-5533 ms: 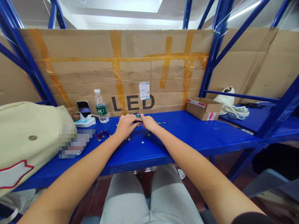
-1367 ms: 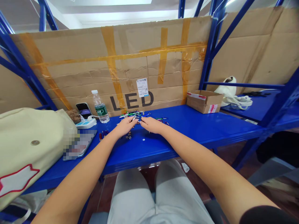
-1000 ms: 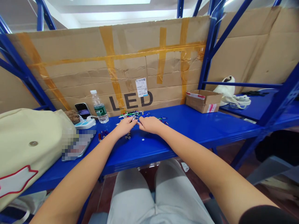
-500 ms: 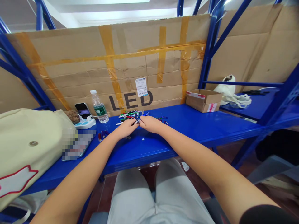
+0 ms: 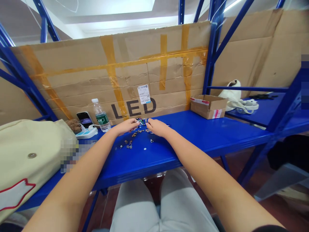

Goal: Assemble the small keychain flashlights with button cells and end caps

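A pile of slim, pen-like pieces (image 5: 141, 121) in green, blue and silver lies near the back of the blue table, partly covered by my hands. My left hand (image 5: 127, 126) is at the pile's left edge, fingers curled inward. On the other side, my right hand (image 5: 156, 127) has its fingers bent and pressed together at the pile. What either hand holds, if anything, is too small to make out. Small metal parts (image 5: 129, 145) are scattered in front of the left hand, and a lone metal piece (image 5: 151, 140) lies below the right hand.
A water bottle (image 5: 101, 116), a phone (image 5: 85, 120) and a white power strip (image 5: 87, 132) stand at the back left. A cream bag (image 5: 36, 141) fills the left side. An open cardboard box (image 5: 209, 105) sits at the right, before a blue rack post (image 5: 212, 61).
My hands, close together before, have moved apart, the left one going left and slightly forward. Small metal parts now show on the table. My left forearm now hides the coloured tubes at the left.
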